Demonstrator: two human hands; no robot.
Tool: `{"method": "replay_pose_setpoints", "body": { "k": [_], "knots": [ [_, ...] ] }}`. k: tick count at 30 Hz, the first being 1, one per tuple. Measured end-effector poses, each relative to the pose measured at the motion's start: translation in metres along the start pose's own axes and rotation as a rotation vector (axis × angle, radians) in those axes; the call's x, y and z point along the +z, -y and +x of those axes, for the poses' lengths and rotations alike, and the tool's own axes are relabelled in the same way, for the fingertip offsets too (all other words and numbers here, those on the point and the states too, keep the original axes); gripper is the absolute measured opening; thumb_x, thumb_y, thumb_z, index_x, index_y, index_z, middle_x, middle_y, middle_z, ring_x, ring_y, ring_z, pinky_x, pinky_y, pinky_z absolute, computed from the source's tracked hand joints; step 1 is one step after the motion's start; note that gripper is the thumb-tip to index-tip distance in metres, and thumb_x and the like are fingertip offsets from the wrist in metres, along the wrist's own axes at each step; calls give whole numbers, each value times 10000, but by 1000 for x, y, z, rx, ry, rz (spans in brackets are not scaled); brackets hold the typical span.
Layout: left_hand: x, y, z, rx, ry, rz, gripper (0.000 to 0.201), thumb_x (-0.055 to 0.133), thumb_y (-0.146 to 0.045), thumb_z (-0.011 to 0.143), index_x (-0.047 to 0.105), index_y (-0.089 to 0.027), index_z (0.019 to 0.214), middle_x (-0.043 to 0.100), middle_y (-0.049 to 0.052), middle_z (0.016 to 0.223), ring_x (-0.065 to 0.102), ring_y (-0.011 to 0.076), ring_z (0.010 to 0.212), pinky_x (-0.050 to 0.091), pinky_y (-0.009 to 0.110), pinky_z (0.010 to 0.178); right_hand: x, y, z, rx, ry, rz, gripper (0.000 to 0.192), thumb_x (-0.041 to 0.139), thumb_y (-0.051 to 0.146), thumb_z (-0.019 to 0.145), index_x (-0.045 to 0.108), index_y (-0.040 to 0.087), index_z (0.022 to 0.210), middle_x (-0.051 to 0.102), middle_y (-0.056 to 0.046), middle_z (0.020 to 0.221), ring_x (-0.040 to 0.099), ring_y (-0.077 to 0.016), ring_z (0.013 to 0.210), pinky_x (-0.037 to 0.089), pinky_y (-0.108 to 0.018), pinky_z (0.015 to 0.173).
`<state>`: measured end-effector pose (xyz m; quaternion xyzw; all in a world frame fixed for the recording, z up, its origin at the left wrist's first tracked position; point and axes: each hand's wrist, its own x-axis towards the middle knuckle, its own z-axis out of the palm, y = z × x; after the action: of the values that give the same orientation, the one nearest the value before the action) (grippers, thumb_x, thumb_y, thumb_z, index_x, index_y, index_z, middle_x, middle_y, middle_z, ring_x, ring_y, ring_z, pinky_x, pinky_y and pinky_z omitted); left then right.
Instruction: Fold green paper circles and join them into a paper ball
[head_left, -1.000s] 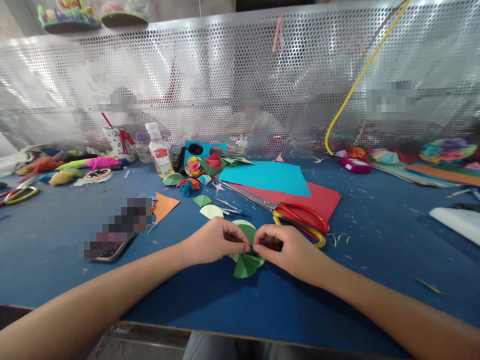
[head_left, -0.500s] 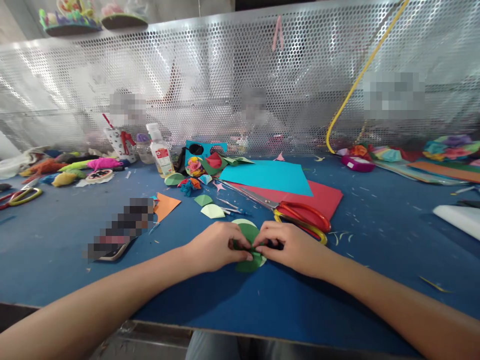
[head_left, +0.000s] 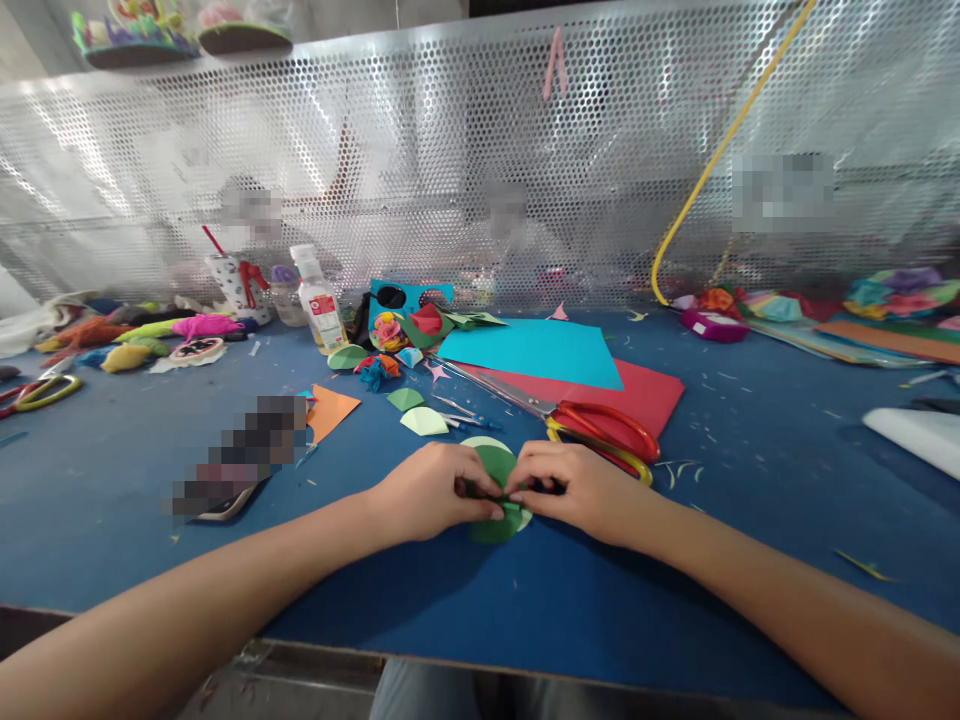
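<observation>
Both hands met over a green paper circle (head_left: pixel 496 524) lying on the near middle of the blue table (head_left: pixel 750 470). The left hand (head_left: pixel 427 490) and the right hand (head_left: pixel 581 485) each pinched the folded green paper between thumb and fingertips, their tips nearly touching at its centre. Just far-right of the right hand lay red-and-yellow scissors (head_left: pixel 600 432), resting on a red paper sheet (head_left: pixel 652 392) with a cyan sheet (head_left: pixel 536 355) behind. A glue bottle (head_left: pixel 318 300) stood far left.

Head camera looks forward and down, close over the blue table (head_left: pixel 112 480).
</observation>
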<state>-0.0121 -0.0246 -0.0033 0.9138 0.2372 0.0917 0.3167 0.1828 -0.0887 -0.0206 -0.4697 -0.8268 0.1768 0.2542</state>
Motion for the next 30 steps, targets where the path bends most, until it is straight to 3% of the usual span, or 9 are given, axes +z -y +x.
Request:
{"method": "replay_pose_setpoints", "body": {
  "k": [10,20,30],
  "knots": [
    [1,3,-1,79,2,39,238,568,-347,769,705,-176,862,626,38,809,562,120,681,401,195,613,-3,3,0,-7,45,-114,160,507,247,835,658,215,878,581,-25,827,553,-130,707,427,-244,660],
    [2,4,-1,74,-5,26,241,574,-352,766,707,-171,852,619,36,793,565,124,681,414,205,621,-4,4,-2,-73,52,-217,171,483,219,844,650,220,885,606,-24,863,576,-142,750,431,-246,657],
    [1,2,-2,77,-11,78,208,578,-319,765,708,-165,817,599,19,760,535,98,634,384,189,576,-11,6,-2,14,80,-154,144,513,240,823,652,207,836,603,-18,846,560,-129,715,420,-240,651]
  ]
}}
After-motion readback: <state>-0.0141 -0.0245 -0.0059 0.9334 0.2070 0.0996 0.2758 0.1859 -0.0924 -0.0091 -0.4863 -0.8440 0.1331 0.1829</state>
